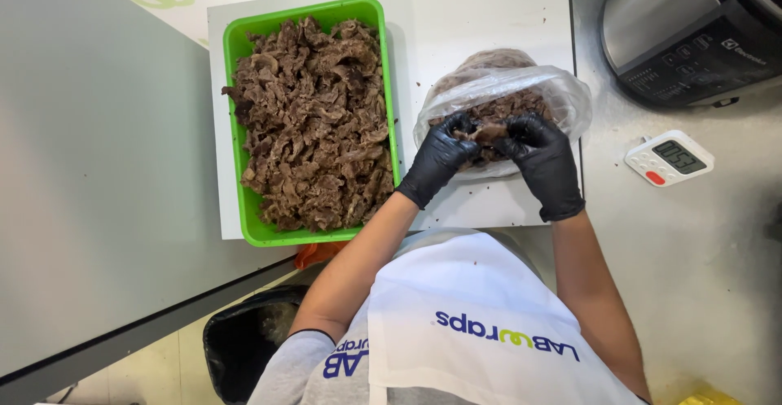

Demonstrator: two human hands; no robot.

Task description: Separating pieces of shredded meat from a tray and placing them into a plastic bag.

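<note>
Grey bench (700,250) carries a white board (472,14) with a green tray (244,47) heaped with shredded brown meat (314,120). Just beside it sits a clear bag (562,96) of the same meat. Both black-gloved hands, left hand (440,159) and right hand (544,159), have fingers pinched shut on one meat piece (487,134) over the bag's mouth. Pulling apart gently, low over the bag, would likely keep scraps inside.

The fingertips of both gloved hands (489,157) vanish into the meat inside the clear plastic bag (562,96), so what they pinch can't be made out. The steel cooker (692,30) at the counter's far right corner is cut off by the picture's edge. The black bin (244,348) sits half hidden under the counter's near edge.
</note>
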